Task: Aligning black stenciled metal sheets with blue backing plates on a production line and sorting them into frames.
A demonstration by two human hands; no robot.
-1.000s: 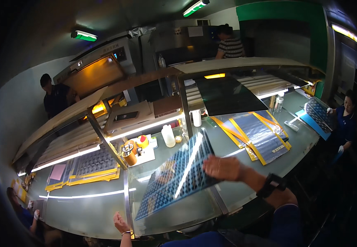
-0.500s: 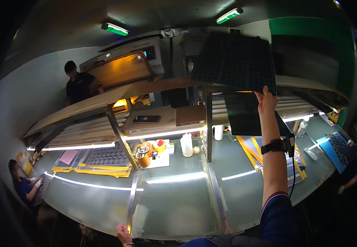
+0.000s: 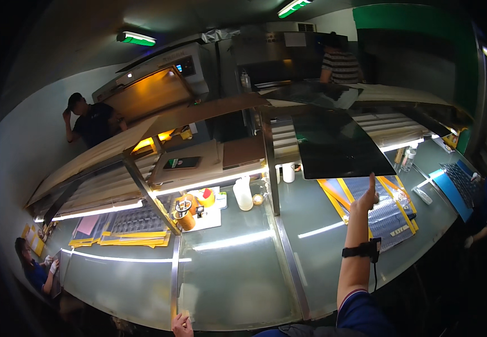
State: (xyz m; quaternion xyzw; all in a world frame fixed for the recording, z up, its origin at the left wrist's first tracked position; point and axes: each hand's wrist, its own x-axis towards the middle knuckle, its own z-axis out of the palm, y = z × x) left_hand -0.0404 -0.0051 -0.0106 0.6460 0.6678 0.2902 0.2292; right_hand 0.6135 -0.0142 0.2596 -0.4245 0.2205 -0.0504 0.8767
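Observation:
A black flat panel [image 3: 339,146] lies slanted on the middle shelf, its near edge jutting over the worktable. At that edge is my right hand [image 3: 367,197], index finger stretched up to the panel and the other fingers curled; whether it touches is unclear. Above, a dark sheet [image 3: 313,94] rests on the top shelf. My left hand [image 3: 182,326] is at the table's near edge beside a metal strip [image 3: 175,275], fingers curled in, with nothing visible in them. Below my right hand lie yellow-edged clear sheets [image 3: 387,216].
The glass-topped table [image 3: 232,275] carries a white bottle [image 3: 243,194], brown containers [image 3: 185,213] and more yellow-edged sheets [image 3: 137,227]. A phone [image 3: 182,163] lies on the shelf. Metal posts [image 3: 270,168] support the shelves. Co-workers are at left, right and behind.
My right hand has let go of the dark sheet, which now lies on the top shelf, and has come down to the black panel. Behind the shelf a person in stripes shows.

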